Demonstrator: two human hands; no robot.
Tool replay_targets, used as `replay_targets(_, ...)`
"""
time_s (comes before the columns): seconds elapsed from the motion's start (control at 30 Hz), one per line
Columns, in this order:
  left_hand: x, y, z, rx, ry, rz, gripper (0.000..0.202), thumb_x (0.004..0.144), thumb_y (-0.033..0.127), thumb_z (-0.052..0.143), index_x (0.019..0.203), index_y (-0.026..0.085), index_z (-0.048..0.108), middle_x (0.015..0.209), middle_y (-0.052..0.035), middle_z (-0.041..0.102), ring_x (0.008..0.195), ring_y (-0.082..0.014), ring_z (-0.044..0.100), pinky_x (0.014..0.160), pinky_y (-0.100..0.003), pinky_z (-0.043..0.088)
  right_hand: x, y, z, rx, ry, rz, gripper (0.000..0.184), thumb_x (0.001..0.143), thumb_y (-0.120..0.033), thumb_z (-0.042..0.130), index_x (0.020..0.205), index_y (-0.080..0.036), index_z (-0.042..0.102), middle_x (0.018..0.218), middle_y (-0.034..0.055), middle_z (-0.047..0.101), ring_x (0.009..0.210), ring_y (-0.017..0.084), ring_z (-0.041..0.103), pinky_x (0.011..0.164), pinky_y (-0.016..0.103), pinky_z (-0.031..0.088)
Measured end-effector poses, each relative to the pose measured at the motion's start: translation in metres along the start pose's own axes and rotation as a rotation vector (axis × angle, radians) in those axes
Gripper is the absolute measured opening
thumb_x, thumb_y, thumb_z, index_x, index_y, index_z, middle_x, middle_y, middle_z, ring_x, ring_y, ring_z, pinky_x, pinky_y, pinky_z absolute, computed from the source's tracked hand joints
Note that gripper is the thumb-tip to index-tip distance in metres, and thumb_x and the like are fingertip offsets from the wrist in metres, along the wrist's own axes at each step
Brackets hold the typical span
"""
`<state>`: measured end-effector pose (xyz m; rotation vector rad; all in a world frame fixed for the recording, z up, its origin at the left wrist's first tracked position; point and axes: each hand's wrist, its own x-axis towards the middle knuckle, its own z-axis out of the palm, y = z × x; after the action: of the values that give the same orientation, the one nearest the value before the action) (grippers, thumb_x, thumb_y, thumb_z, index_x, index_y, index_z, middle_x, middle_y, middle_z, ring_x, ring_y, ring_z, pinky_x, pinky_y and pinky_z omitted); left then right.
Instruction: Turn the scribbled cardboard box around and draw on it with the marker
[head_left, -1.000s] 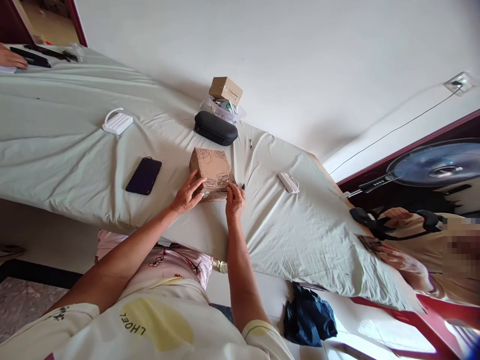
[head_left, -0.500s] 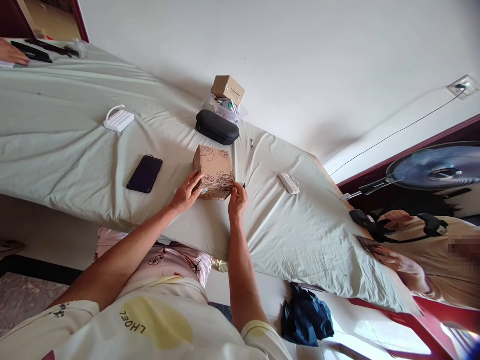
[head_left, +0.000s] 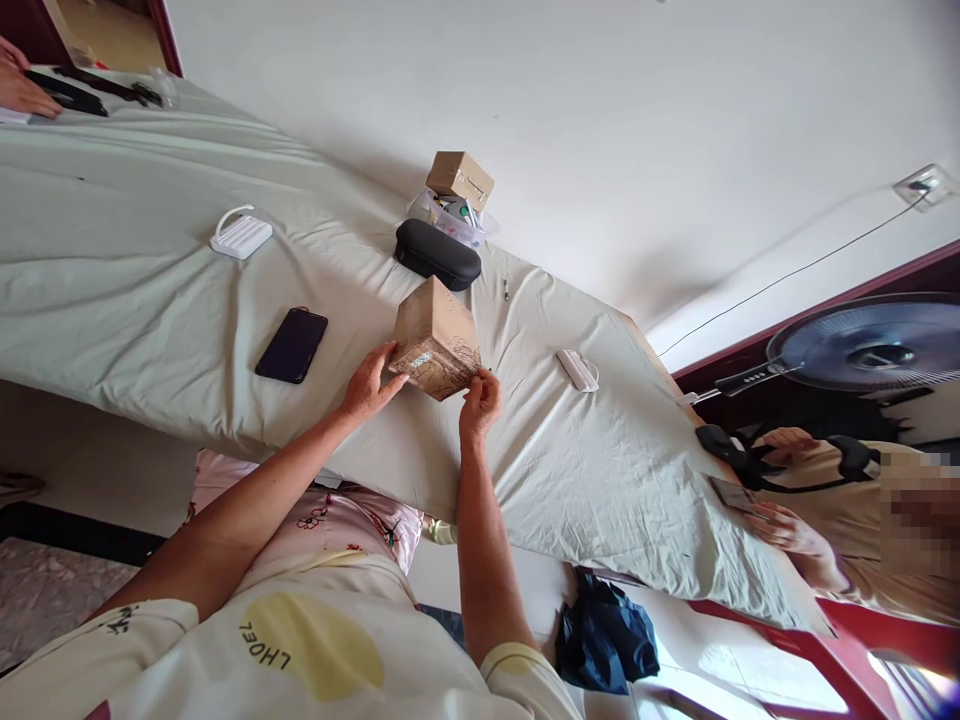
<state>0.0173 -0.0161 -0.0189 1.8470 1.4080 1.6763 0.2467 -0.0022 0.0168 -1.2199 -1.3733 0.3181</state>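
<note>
A small brown cardboard box [head_left: 435, 345] with looping black scribbles and a small pale label stands turned cornerwise on the cloth-covered table. My left hand [head_left: 369, 385] grips its left side, with the thumb at the lower front edge and the fingers along the side. My right hand [head_left: 481, 402] is closed at the box's lower right corner, its fingertips touching the scribbled face. A slim dark pen is mostly hidden in the right hand; only a bit of its dark end shows beyond the fingers.
A phone [head_left: 292, 345] lies left of the box. Behind stand a black case [head_left: 437, 254], a clear tub [head_left: 469, 232] and another carton [head_left: 459, 178]. White corded blocks [head_left: 241, 236] [head_left: 577, 370] lie either side. Another person's hand [head_left: 784, 527] holds a phone at right; a fan [head_left: 881, 355] stands beyond.
The box has been turned and tilted between my hands, so a corner edge and the labelled face now show. My right hand has shifted slightly right with it.
</note>
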Motion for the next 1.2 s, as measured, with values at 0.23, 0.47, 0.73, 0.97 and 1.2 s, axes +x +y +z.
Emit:
replay_targets(0.23,0.001,0.002,-0.004,-0.108,0.024,-0.050,0.061,0.105,0.052,0.049,0.156,0.019,0.045,0.150,-0.0167,0.062,0.125,-0.0266,0.069,0.094,-0.037,0.064,-0.003,0.001,0.011,0.142,-0.076,0.161,0.028,0.091,-0.048,0.057,0.103,-0.023,0.059,0.076,-0.0040,0.060,0.067,0.012,0.065,0.055,0.022,0.051)
replay_targets(0.47,0.004,0.014,-0.011,0.070,0.080,0.060,0.056,0.109,0.052,0.038,0.155,0.020,0.047,0.147,-0.0160,0.062,0.132,-0.0243,0.063,0.103,-0.036,0.059,-0.008,-0.005,0.012,0.053,-0.349,0.269,0.026,0.086,-0.046,0.061,0.094,-0.022,0.054,0.077,-0.0018,0.070,0.059,0.014,0.069,0.056,0.024,0.049)
replay_targets(0.73,0.013,0.034,-0.011,0.166,0.011,0.104,0.048,0.108,0.033,0.037,0.152,0.023,0.051,0.143,-0.0127,0.063,0.132,-0.0252,0.060,0.117,-0.042,0.048,-0.009,-0.011,0.006,-0.358,-0.537,0.013,0.034,0.086,-0.056,0.065,0.078,-0.025,0.054,0.059,-0.0057,0.059,0.055,0.013,0.052,0.060,0.025,0.040)
replay_targets(0.97,0.008,0.056,-0.001,0.217,-0.045,0.093,0.049,0.103,0.021,0.043,0.150,0.026,0.055,0.139,-0.0107,0.063,0.123,-0.0243,0.065,0.106,-0.038,0.055,-0.008,-0.021,0.002,-0.160,-0.079,-0.195,0.061,0.093,-0.069,0.056,0.130,-0.021,0.058,0.115,0.0107,0.064,0.091,0.019,0.064,0.075,0.033,0.054)
replay_targets(1.2,-0.008,0.081,0.009,0.320,-0.059,0.138,0.037,0.105,0.032,0.051,0.139,0.028,0.064,0.131,-0.0118,0.062,0.112,-0.0251,0.067,0.095,-0.035,0.058,-0.013,-0.029,0.006,-0.121,0.052,-0.278,0.055,0.093,-0.066,0.060,0.125,-0.022,0.057,0.123,0.0139,0.054,0.120,0.030,0.055,0.096,0.047,0.053)
